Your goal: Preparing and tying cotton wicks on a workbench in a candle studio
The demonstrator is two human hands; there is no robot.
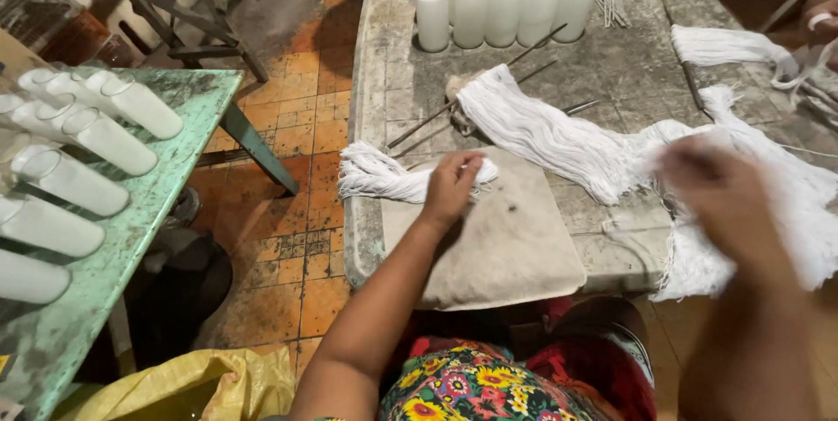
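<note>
Head view: at a worn stone worktable (393, 63), the left hand (449, 187) pinches closed on the end of a small bundle of white wicks (375, 175); the right hand (729, 203) blurs over a larger heap (559, 137), its grip unreadable. Loose strands could tangle or slide off the near edge if tugged quickly.
</note>
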